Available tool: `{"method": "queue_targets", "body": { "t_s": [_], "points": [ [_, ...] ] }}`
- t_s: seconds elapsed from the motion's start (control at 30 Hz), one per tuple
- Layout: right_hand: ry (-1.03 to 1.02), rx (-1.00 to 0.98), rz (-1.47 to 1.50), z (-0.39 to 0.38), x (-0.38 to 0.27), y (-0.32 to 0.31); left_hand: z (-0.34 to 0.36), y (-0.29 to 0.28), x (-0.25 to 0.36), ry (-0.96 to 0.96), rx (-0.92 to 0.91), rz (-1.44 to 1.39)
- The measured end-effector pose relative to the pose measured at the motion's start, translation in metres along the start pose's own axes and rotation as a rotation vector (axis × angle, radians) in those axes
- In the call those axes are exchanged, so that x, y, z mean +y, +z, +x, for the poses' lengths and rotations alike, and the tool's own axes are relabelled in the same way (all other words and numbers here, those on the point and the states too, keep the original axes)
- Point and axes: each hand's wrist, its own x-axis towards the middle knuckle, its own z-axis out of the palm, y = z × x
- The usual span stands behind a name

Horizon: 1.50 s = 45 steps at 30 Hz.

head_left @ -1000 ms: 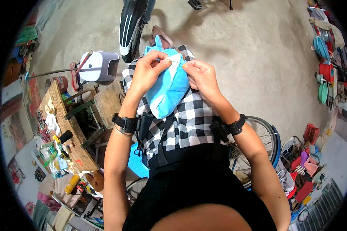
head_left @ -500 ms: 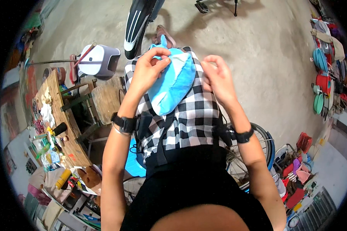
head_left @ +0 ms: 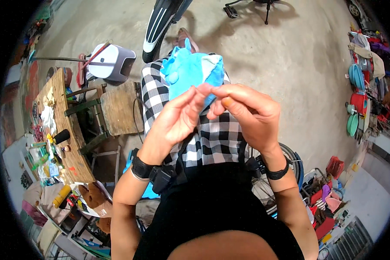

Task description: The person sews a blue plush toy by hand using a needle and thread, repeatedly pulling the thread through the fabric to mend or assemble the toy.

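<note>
1. Resting on the person's lap, a blue plush toy lies on a black-and-white checked cloth, with its small rounded bumps toward the left and a pale patch on its right side.
2. Both hands are raised just in front of the toy's near edge, and their fingertips meet there.
3. The left hand has its fingers stretched forward and pressed together, thumb against forefinger, in a narrow pinch; whether it grips the toy's fabric or something too thin to make out cannot be told.
4. The right hand is curled, with thumb and forefinger closed toward the left hand's tips; what lies between them cannot be told either.
5. Each wrist carries a dark band, and a black strap with a buckle sits beside the left wrist.
6. To the person's left stands a wooden stool, and beyond it a long wooden table crowded with small bottles, cloth scraps and tools.
7. A white and grey box-shaped machine sits on the concrete floor near the table's far end.
8. A motorbike's front wheel and mudguard stand just beyond the knees.
9. A bicycle wheel shows behind the right forearm.
10. Coloured bowls and buckets line the right rim.
</note>
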Motion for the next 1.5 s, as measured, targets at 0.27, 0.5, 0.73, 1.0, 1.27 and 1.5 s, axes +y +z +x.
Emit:
{"method": "queue_targets", "body": {
  "t_s": [0.27,0.5,0.73,1.0,1.27,1.5],
  "points": [
    [0.216,0.097,0.05,0.007,0.047,-0.002,-0.022,-0.005,0.02,0.266,0.242,0.844],
    [0.175,-0.053,-0.248,0.016,0.067,0.006,-0.022,-0.006,0.017,0.421,0.255,1.209],
    [-0.198,-0.192,-0.625,0.035,0.089,0.009,-0.016,-0.001,0.017,0.606,0.265,1.333],
    [-0.165,-0.252,-0.528,0.028,0.092,0.007,-0.011,-0.007,0.021,0.681,0.304,1.397],
    [0.219,-0.182,-0.142,0.027,0.091,0.015,0.001,-0.011,0.027,0.47,0.305,1.252],
    [0.393,-0.023,0.38,0.011,0.098,-0.012,0.002,-0.018,0.045,0.292,0.183,0.713]
  ]
}}
